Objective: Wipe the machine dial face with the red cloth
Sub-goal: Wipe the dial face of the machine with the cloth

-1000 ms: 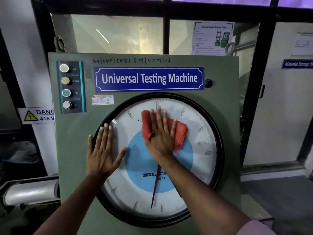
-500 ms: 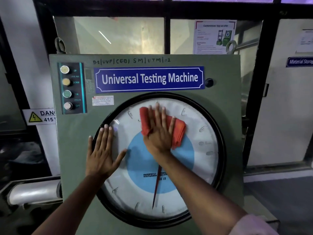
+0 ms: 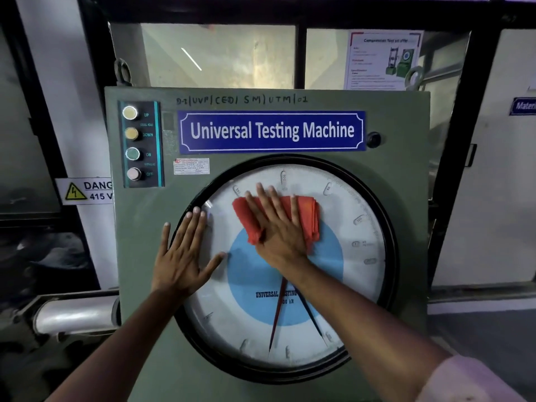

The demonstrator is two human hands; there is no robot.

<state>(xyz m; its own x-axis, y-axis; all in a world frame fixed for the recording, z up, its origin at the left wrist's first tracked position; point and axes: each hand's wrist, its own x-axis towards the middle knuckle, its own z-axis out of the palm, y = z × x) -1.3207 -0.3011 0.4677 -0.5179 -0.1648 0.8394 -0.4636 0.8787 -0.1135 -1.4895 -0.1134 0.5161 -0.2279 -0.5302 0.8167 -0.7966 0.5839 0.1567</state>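
Right hand [image 3: 278,227], fingers flat, presses red cloth [image 3: 311,219] on dial face [image 3: 348,198] upper centre; left hand [image 3: 182,256] splayed across the black bezel [image 3: 391,227], frame left.

Two hands are showing: the left hand [image 3: 182,256] and the right hand [image 3: 278,227]. One red cloth [image 3: 311,216] is lying under the right one. One round dial [image 3: 356,227] is facing me on one green machine [image 3: 406,169], and two needles are pointing down across it, a red needle [image 3: 277,317] and a black needle [image 3: 311,317]. Four round buttons are sitting in a column on the black panel [image 3: 158,143]: the top button [image 3: 129,112], the second button [image 3: 131,133], the third button [image 3: 132,154] and the bottom button [image 3: 133,173]. One blue nameplate [image 3: 271,130] is sitting above the dial, with one small black knob [image 3: 373,139] beside it. One small sticker [image 3: 191,166], one yellow-triangle warning sign [image 3: 84,190] and one paper poster [image 3: 383,60] are showing too.
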